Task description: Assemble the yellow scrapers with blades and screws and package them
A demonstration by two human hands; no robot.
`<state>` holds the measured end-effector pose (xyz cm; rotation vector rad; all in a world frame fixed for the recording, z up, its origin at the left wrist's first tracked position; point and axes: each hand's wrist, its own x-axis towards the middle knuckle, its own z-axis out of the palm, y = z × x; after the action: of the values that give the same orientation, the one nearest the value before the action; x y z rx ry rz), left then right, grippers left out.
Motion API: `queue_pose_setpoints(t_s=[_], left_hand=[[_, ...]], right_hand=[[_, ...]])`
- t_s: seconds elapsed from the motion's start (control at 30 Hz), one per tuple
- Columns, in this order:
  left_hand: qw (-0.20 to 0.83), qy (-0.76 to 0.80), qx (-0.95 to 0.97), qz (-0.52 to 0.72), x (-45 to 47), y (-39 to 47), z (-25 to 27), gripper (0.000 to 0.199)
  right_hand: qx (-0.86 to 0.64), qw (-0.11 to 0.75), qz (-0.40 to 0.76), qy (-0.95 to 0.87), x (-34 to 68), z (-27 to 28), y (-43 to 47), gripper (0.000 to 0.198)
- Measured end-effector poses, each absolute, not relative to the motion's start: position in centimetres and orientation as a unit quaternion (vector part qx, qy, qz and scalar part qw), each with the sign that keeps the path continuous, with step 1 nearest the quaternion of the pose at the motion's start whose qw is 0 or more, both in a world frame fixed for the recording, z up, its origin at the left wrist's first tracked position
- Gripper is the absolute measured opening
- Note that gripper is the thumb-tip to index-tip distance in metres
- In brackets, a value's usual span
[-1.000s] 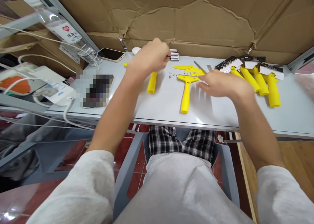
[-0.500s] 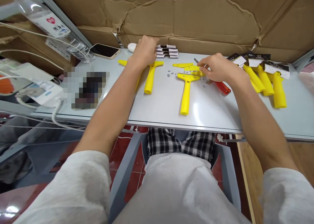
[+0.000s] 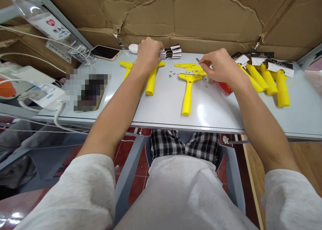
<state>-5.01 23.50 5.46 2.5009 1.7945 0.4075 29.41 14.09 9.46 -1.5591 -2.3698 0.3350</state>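
While the left hand [image 3: 149, 55] is curled beside folded cards [image 3: 171, 51] and the half-closed right hand [image 3: 218, 67] is at a grey strip [image 3: 197, 60], I cannot tell what they hold, but selecting parts near the yellow T-shaped handle [image 3: 187, 95] on the table [image 3: 166, 112] seems in progress, next requiring a fine pinch.

Clock centre: yellow plastic T-shaped handle [image 3: 187, 92] on the glossy white counter [image 3: 208, 114].
Open lanes: bare counter at five o'clock, up to the right forearm [image 3: 261, 122]; at eight, up to a second yellow T-shaped handle [image 3: 150, 84].
Ten o'clock block: left hand [image 3: 148, 55], just beside stacked black-and-white cards [image 3: 172, 52].
Loose bits, eleven: tiny silvery metal pieces [image 3: 170, 76].
Twelve o'clock barriers: flat yellow plastic strips [image 3: 184, 65]; behind, upright brown cardboard [image 3: 216, 18].
Two o'clock block: right hand [image 3: 220, 65], translucent red handle [image 3: 224, 88] below.
Three o'clock block: bunched yellow tubular handles [image 3: 283, 92].
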Motion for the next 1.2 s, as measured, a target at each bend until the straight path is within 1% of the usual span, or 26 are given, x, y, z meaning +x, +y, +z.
queue_pose_setpoints(t_s=[0.03, 0.1, 0.2, 0.27, 0.3, 0.37, 0.5, 0.6, 0.73, 0.87, 1.0, 1.03, 1.13, 1.2], left_hand=[[0.001, 0.632, 0.763, 0.134, -4.5, 22.7, 6.1, 0.114], [0.001, 0.664, 0.739, 0.119, -3.5, 20.8, 7.4, 0.111], [0.002, 0.661, 0.74, 0.128, -2.2, 18.2, 9.3, 0.089], [-0.023, 0.64, 0.754, 0.15, -1.3, 16.8, 10.0, 0.072], [-0.037, 0.623, 0.766, 0.155, -0.8, 16.3, 10.2, 0.065], [-0.049, 0.592, 0.789, 0.156, 0.4, 15.6, 10.3, 0.06], [-0.001, 0.537, 0.826, 0.173, 2.3, 14.8, 9.9, 0.057], [0.035, 0.506, 0.837, 0.202, 2.6, 14.6, 9.7, 0.052], [0.037, 0.472, 0.854, 0.216, 2.2, 14.8, 9.4, 0.051], [0.064, 0.45, 0.869, 0.194, 2.0, 14.7, 9.3, 0.048], [0.116, 0.451, 0.871, 0.159, 2.2, 14.1, 9.4, 0.039], [0.123, 0.455, 0.869, 0.152, 2.3, 14.0, 9.5, 0.042], [0.127, 0.464, 0.866, 0.14, 2.2, 14.1, 9.5, 0.061], [0.117, 0.448, 0.874, 0.145, 2.0, 14.5, 9.3, 0.07]], right_hand=[[-0.533, 0.161, 0.119, -0.822, 29.5, 9.4, 14.1, 0.057], [-0.515, 0.211, 0.127, -0.821, 29.9, 9.3, 14.2, 0.054], [-0.503, 0.278, 0.142, -0.806, 30.3, 9.0, 14.6, 0.045], [-0.51, 0.305, 0.151, -0.79, 30.2, 8.9, 14.8, 0.034], [-0.516, 0.312, 0.155, -0.783, 30.1, 8.8, 14.8, 0.03], [-0.531, 0.315, 0.166, -0.769, 29.8, 8.6, 14.9, 0.026], [-0.55, 0.296, 0.203, -0.754, 29.5, 8.4, 14.9, 0.026], [-0.57, 0.274, 0.234, -0.739, 29.5, 8.5, 14.8, 0.031], [-0.575, 0.301, 0.282, -0.706, 29.3, 8.5, 15.0, 0.034], [-0.585, 0.319, 0.297, -0.684, 29.1, 7.7, 15.6, 0.029], [-0.586, 0.317, 0.323, -0.672, 29.6, 7.3, 16.1, 0.039], [-0.587, 0.316, 0.323, -0.672, 29.8, 7.3, 16.2, 0.04], [-0.586, 0.31, 0.323, -0.675, 30.1, 7.4, 16.2, 0.042], [-0.575, 0.307, 0.332, -0.682, 30.1, 7.4, 16.2, 0.039]])
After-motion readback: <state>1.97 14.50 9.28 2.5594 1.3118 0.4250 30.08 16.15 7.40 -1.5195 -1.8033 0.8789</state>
